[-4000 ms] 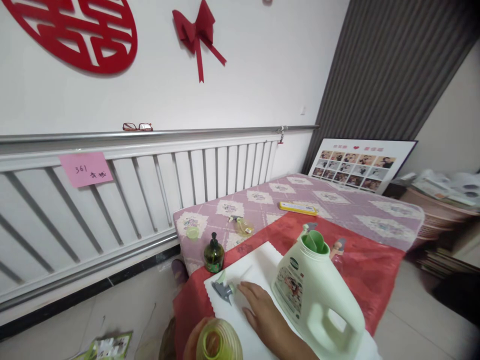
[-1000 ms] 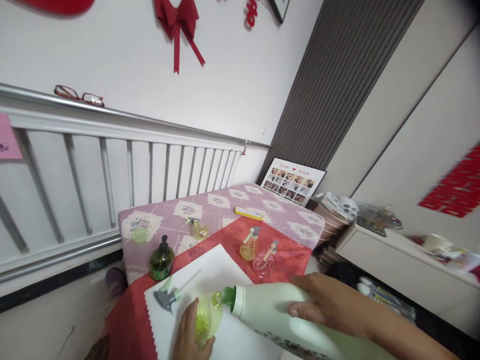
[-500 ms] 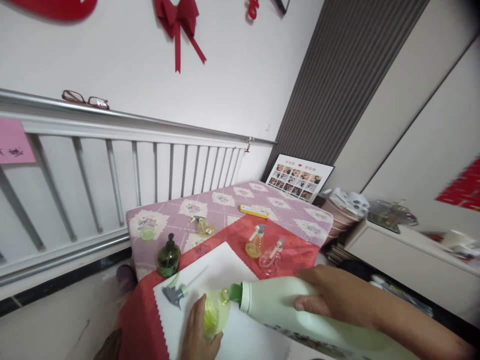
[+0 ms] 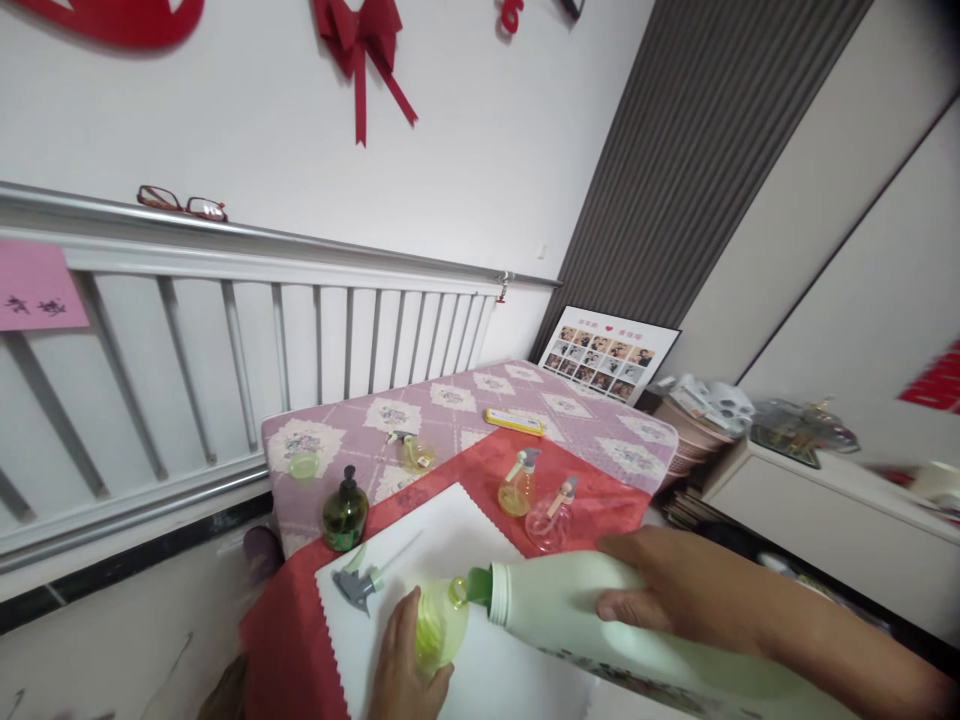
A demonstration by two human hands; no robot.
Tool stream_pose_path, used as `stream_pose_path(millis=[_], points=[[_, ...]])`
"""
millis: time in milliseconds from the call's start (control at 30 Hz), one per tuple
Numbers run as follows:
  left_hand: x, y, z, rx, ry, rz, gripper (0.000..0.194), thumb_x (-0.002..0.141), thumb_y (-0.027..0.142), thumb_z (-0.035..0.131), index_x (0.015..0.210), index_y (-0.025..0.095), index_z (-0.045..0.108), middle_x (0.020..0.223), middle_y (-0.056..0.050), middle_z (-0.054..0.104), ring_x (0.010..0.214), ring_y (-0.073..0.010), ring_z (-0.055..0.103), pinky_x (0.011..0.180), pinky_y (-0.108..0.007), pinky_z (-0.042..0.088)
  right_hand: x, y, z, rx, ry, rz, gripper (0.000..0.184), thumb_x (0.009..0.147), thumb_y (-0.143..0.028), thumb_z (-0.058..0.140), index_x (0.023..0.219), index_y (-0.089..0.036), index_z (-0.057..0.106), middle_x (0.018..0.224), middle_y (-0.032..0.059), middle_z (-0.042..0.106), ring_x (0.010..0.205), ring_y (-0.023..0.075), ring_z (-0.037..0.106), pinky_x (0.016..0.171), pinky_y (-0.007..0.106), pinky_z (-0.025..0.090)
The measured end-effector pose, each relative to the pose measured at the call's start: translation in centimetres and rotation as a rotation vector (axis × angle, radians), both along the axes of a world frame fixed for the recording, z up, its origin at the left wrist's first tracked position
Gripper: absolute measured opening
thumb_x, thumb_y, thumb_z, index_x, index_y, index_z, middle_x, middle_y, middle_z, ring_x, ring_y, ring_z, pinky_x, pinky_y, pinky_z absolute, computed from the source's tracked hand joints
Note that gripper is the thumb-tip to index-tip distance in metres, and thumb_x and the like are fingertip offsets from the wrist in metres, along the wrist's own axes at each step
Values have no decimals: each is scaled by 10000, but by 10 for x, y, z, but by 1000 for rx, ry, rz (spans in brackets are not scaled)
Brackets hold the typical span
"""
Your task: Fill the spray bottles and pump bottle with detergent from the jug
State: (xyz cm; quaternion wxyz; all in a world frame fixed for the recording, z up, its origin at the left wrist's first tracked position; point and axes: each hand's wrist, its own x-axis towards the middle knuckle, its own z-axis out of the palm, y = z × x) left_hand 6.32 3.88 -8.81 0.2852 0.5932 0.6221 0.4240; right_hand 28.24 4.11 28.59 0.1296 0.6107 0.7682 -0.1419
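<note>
My left hand (image 4: 411, 655) is closed round a yellow-green spray bottle (image 4: 444, 630), tilted with its open neck toward the right. Yellowish liquid shows inside it. My right hand (image 4: 652, 590) grips a large pale green detergent bottle (image 4: 570, 600), tipped nearly level. Its dark green spout (image 4: 480, 587) meets or almost meets the small bottle's neck; I cannot tell whether they touch. A grey spray nozzle (image 4: 358, 583) with a thin tube lies on the white mat (image 4: 397, 565), left of the small bottle.
Behind the mat stand a dark green pump bottle (image 4: 346, 515), a yellow spray bottle (image 4: 516, 490) and a clear pink one (image 4: 551, 522) on red cloth. Another spray bottle (image 4: 416, 455), a green cap (image 4: 303, 466) and a yellow box (image 4: 514, 421) rest farther back. A white radiator (image 4: 300, 330) borders the table.
The whole view has shifted slightly, so everything sits a little farther right. Both hands keep their holds, and the two bottles stay mouth to mouth.
</note>
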Motion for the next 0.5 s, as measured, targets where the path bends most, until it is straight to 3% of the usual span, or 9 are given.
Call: stream_pose_path(millis=[200, 500], points=[[0, -1, 3, -11, 10, -14, 842, 639, 99, 588, 1437, 117, 322, 1527, -189, 441, 1445, -273, 396, 1214, -411, 330, -4, 2, 3, 6, -5, 16, 301, 825, -478, 569, 898, -205, 671, 1011, 138, 754, 867, 305, 682, 699, 358, 443], [0, 2, -10, 29, 0, -21, 834, 636, 103, 588, 1429, 124, 331, 1514, -185, 455, 1433, -281, 412, 1203, -425, 352, -8, 0, 6, 22, -40, 8, 293, 805, -467, 593, 880, -197, 676, 985, 139, 755, 836, 295, 677, 664, 333, 404]])
